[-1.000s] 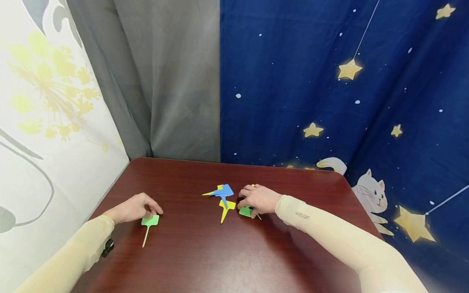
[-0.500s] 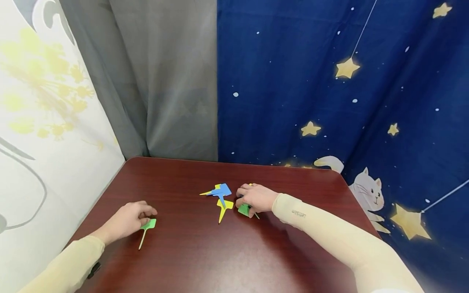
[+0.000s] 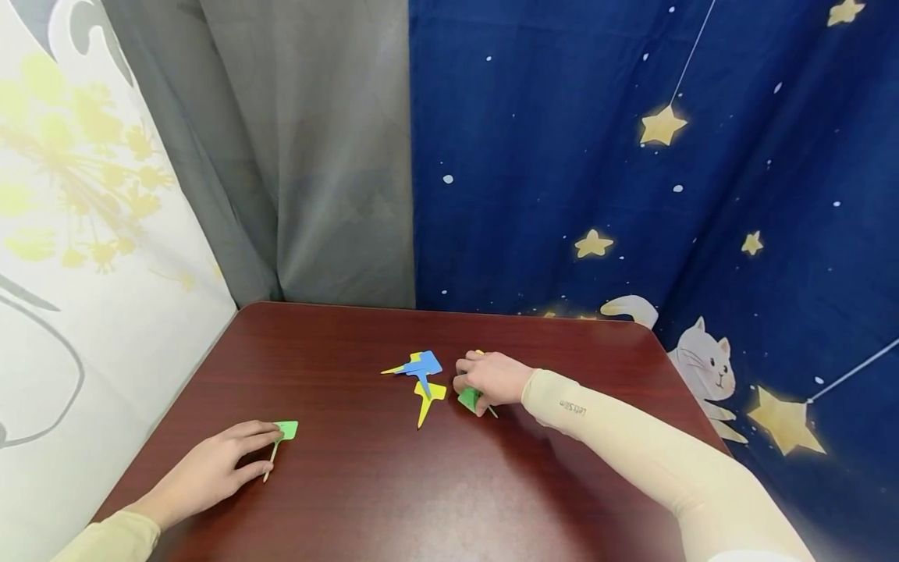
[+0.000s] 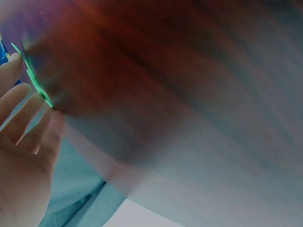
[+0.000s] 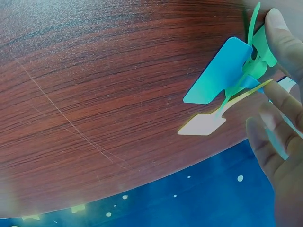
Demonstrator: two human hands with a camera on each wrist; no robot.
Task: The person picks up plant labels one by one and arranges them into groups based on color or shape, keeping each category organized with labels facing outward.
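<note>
At the left of the table, my left hand (image 3: 221, 467) reaches over a light green T-shaped plant label (image 3: 288, 430). Its fingers lie nearly straight on the label's head, and the thumb is at the stem. The left wrist view shows the fingertips along the edge of this green label (image 4: 35, 80). My right hand (image 3: 497, 378) rests over a small pile of labels right of centre. In the right wrist view its thumb touches a green label (image 5: 266, 53), and a finger meets the tip of a yellow label (image 5: 203, 125). A blue label (image 5: 220, 71) sticks out between them.
A blue label (image 3: 431, 363) overlaps a yellow one near the table's middle, with another yellow label (image 3: 431, 392) just in front. The dark red-brown table (image 3: 365, 484) ends at a grey curtain (image 3: 344, 156) and a blue star-patterned curtain (image 3: 520, 195).
My left hand has moved back and toward the left, from the label's top edge to its left side, fingers straightening. The right hand stays over its pile.
</note>
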